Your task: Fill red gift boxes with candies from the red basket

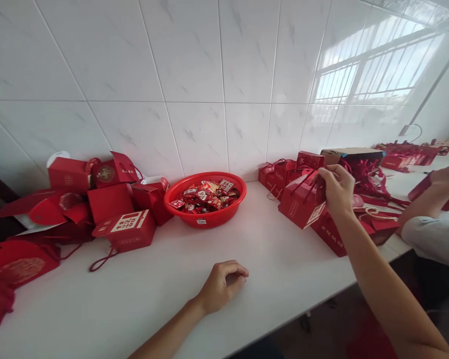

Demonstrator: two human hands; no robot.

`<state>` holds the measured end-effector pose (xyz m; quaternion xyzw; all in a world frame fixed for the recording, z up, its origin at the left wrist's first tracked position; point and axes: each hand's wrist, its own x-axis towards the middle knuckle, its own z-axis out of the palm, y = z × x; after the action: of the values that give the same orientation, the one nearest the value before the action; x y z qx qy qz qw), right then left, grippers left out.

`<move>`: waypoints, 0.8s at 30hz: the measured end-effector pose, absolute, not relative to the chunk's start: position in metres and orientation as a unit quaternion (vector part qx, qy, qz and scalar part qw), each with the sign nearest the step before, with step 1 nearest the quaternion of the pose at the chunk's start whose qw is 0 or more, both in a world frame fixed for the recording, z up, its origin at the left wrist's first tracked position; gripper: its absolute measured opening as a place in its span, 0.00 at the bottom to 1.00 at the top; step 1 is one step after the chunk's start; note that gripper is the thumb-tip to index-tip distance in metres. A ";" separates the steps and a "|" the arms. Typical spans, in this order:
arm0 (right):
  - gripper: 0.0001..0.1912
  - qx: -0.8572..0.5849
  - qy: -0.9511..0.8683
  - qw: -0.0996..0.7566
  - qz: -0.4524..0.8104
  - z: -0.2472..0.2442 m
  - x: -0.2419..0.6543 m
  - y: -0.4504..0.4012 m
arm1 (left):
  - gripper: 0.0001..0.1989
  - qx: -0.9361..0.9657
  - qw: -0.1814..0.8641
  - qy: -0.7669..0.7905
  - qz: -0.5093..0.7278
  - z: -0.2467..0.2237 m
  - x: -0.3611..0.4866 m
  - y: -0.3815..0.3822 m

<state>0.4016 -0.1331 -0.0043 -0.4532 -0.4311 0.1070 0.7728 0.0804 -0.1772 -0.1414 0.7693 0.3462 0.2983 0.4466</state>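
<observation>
My right hand [336, 188] pinches the cord handle of a red gift box [296, 202] at the right. The box hangs tilted from its cord, with a white label at its lower corner, beside other red boxes. I cannot tell whether its underside touches them. My left hand [224, 286] rests on the white table [179, 304] near the middle, fingers loosely curled and a gap between thumb and forefinger. Nothing shows in it. Behind it stands a red plastic basket [200, 219] filled with small wrapped sweets [209, 197].
Several red gift boxes [125, 229] are heaped on the left, some with open flaps. More boxes [335, 232] and a cardboard carton [353, 154] with red cords crowd the right. Another person's arm [421, 209] reaches in at the far right. A tiled wall [194, 60] bounds the table's back.
</observation>
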 end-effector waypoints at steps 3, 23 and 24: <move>0.10 -0.491 -0.469 0.720 0.144 -0.026 0.385 -0.103 | 0.08 0.774 0.442 0.345 0.294 -0.141 0.080 -0.178; 0.19 -0.697 -0.439 0.553 0.124 -0.059 0.351 0.127 | 0.06 0.790 0.447 0.312 0.282 -0.191 0.077 -0.158; 0.19 -0.699 -0.439 0.552 0.118 -0.060 0.353 0.134 | 0.07 0.791 0.452 0.310 0.272 -0.198 0.076 -0.154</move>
<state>0.3532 0.1342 -0.0600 -0.6988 -0.4392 0.1175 0.5522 0.0762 -0.1537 -0.1976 0.7909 0.3095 0.2724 0.4521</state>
